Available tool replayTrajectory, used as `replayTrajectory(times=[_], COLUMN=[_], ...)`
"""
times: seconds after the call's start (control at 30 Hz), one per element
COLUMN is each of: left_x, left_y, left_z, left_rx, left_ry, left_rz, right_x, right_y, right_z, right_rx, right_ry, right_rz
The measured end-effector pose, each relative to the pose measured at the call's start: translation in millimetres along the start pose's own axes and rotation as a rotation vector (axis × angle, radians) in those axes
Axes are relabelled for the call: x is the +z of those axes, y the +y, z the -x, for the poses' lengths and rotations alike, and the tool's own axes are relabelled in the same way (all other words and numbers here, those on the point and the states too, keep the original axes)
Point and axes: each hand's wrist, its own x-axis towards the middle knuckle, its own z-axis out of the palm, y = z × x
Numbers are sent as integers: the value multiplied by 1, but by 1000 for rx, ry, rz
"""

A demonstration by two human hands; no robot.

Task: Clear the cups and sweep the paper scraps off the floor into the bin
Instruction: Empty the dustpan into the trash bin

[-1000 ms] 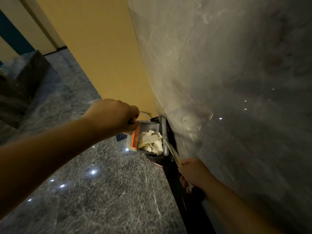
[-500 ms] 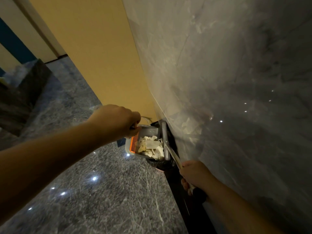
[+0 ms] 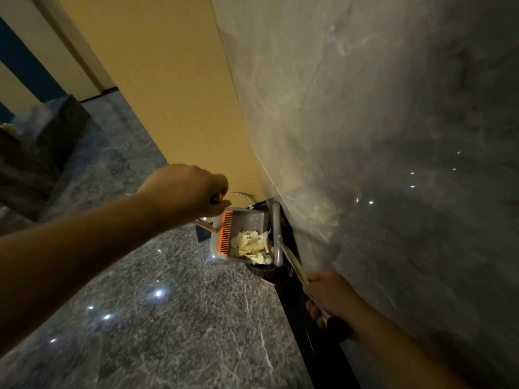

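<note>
My left hand [image 3: 193, 189] grips the metal handle of a grey dustpan [image 3: 254, 220] with an orange comb edge [image 3: 226, 233]. The pan hangs above the floor, tilted toward the wall. White paper scraps [image 3: 251, 244] lie piled at its lower end. Under that end sits a dark bin [image 3: 266, 272] with a black liner, mostly hidden by the pan. My right hand [image 3: 330, 294] grips the broom's handle [image 3: 292, 262] low by the wall. The grey broom head [image 3: 276, 234] stands upright between the pan and the wall.
A glossy grey marble wall [image 3: 379, 136] fills the right side, with a black skirting strip [image 3: 314, 346] at its foot. The floor [image 3: 168, 318] is polished grey marble with light reflections. A yellow wall [image 3: 168, 80] stands behind, a dark stone block [image 3: 50, 141] at far left.
The dustpan has tipped further toward the bin and the scraps have slid down to its lower end. My left hand has shifted slightly. My right hand holds the broom where it was.
</note>
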Motion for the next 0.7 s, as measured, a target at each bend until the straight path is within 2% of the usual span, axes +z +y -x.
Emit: replayTrajectory(times=[0.1, 0.2, 0.33, 0.47, 0.6, 0.7], left_x=[7, 8, 5, 9, 6, 13], left_y=[-6, -2, -4, 6, -5, 3], left_z=[-5, -5, -10, -9, -12, -9], left_rx=[1, 23, 10, 69, 1, 62], left_ry=[101, 9, 81, -1, 89, 21], left_rz=[27, -14, 21, -74, 7, -61], right_x=[2, 3, 4, 3, 2, 2], right_y=[5, 7, 13, 14, 19, 18], right_z=[-2, 0, 1, 2, -1, -1], right_rx=[6, -2, 5, 24, 43, 41], right_ry=[-1, 8, 15, 9, 15, 11], right_rz=[0, 1, -46, -123, -183, -186])
